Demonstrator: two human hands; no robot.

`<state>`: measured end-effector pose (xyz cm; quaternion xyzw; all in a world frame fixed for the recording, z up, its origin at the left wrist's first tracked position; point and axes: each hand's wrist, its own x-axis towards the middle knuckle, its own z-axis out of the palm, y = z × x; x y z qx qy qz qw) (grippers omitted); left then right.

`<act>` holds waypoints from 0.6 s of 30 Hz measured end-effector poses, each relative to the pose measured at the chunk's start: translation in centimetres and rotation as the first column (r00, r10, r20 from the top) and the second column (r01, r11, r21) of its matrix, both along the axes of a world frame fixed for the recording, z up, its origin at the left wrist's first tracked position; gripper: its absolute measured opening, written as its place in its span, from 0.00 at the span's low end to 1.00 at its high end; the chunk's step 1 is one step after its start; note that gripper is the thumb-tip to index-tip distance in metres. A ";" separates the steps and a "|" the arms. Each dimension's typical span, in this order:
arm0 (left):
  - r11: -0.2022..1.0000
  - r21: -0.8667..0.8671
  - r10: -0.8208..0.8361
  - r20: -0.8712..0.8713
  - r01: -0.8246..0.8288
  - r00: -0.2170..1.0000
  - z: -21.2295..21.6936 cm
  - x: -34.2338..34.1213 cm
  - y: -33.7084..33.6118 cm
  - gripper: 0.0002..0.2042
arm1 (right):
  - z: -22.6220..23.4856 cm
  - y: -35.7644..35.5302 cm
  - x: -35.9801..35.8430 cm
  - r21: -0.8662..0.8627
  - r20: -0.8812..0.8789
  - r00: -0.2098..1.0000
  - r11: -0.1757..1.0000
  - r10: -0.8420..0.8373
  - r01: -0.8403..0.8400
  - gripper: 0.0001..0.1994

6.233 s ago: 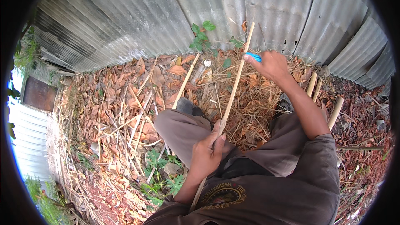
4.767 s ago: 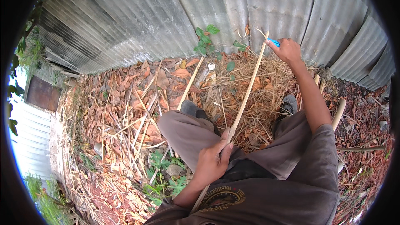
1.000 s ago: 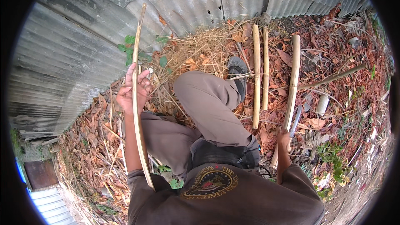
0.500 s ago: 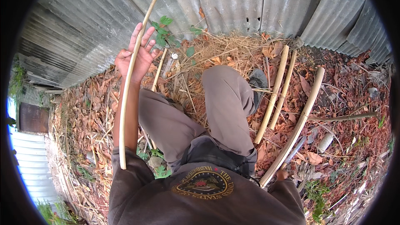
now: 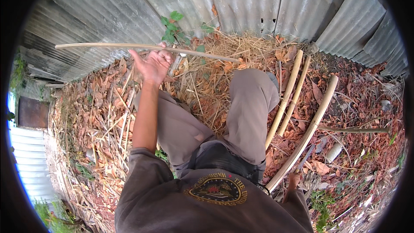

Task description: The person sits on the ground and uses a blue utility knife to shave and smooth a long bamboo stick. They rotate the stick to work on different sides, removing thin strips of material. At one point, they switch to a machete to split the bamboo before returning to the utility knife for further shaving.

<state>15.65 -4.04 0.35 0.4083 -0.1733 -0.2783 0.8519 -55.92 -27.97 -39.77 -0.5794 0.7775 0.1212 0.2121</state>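
Whereas it slanted earlier, strip (image 5: 103, 44) lies crosswise | left fingers (image 5: 165, 55) touch it, clamp unclear | right fingers (image 5: 294, 177) unclear

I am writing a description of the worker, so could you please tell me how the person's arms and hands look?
The left hand is bare, with no glove or watch visible. The right hand also shows no glove, but it is too small to check for rings. Both sleeves are dark grey-brown and plain, leaving the forearms uncovered.
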 end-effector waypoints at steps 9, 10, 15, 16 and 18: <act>0.732 0.677 -0.236 0.147 0.077 0.961 -1.6 0.4 0.6 0.34 | 6.9 -1.2 3.9 0.120 0.426 0.654 0.755 -0.626 0.644 0.19; 0.622 0.783 -0.220 0.174 0.001 0.960 -0.7 0.1 0.7 0.34 | 8.7 0.0 5.3 0.095 0.522 0.598 0.738 -0.608 0.668 0.19; 0.343 0.892 -0.360 0.414 -0.294 0.836 -0.5 2.2 1.3 0.35 | 9.1 4.5 5.2 0.007 0.843 0.410 0.768 -0.349 0.641 0.03; 0.306 0.854 -0.326 0.510 -0.421 0.796 -0.5 3.0 2.1 0.35 | 10.6 5.0 6.8 0.102 0.860 0.296 0.708 -0.416 0.698 0.01; 0.219 0.742 -0.282 0.670 -0.634 0.687 -1.8 4.7 3.3 0.36 | 12.7 5.7 9.5 -0.206 0.845 0.517 0.810 -0.136 0.549 0.06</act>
